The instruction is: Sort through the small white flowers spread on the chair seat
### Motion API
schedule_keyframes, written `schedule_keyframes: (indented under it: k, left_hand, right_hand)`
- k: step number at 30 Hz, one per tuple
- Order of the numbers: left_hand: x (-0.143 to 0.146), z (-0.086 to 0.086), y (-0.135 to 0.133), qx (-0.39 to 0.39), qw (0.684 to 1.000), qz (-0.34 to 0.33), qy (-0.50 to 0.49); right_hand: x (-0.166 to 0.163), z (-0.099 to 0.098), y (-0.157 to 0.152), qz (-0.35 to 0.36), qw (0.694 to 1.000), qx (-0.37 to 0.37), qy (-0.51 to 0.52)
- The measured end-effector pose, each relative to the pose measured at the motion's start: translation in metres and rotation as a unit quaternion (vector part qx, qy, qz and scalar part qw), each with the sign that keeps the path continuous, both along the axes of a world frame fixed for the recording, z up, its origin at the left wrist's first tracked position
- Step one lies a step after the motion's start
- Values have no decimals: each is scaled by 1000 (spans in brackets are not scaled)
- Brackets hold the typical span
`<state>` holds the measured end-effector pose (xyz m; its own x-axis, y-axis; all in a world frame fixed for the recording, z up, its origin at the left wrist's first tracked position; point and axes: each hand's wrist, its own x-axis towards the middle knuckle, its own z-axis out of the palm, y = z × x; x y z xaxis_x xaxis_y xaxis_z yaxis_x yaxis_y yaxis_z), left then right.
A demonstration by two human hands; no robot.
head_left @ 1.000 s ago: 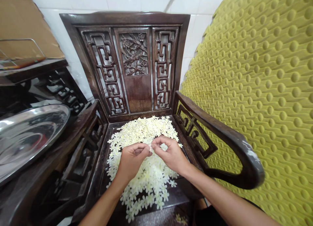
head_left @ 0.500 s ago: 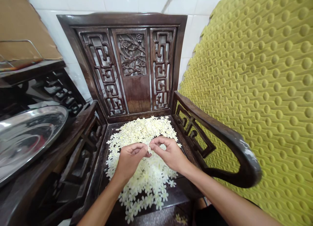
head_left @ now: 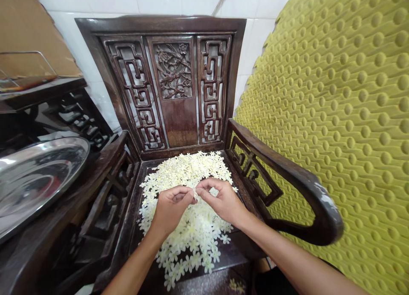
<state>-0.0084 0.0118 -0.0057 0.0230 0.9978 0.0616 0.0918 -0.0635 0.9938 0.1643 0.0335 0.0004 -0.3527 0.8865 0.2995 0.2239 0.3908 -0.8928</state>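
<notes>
Both hands meet above a heap of small white five-petalled flowers spread over the seat of a dark carved wooden chair. My left hand pinches a small white flower between thumb and forefinger. From the other side, my right hand closes its thumb and forefinger on the same flower. The flower is mostly covered by the fingertips. The heap lies below both hands, thickest toward the backrest and thinning out at the front edge of the seat.
A shiny round metal tray rests on the left armrest. The curved right armrest rises beside my right forearm. A yellow-green bumpy foam mat stands along the right. Several flowers lie below the seat's front edge.
The fingertips have shifted very slightly around the small flower, which now shows a little differently between them. Otherwise the hands stay in place, with the view moving a touch.
</notes>
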Motion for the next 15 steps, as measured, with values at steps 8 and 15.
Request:
schedule_keyframes:
  k: [8,15]
  left_hand:
    - [-1,0,0,-3,1000,-11,9]
    - [0,-5,1,1,1000,-26,-3]
  right_hand:
    - [0,1,1,4,1000,8,-2]
    - [-1,-2,0,-9,1000,22,-6]
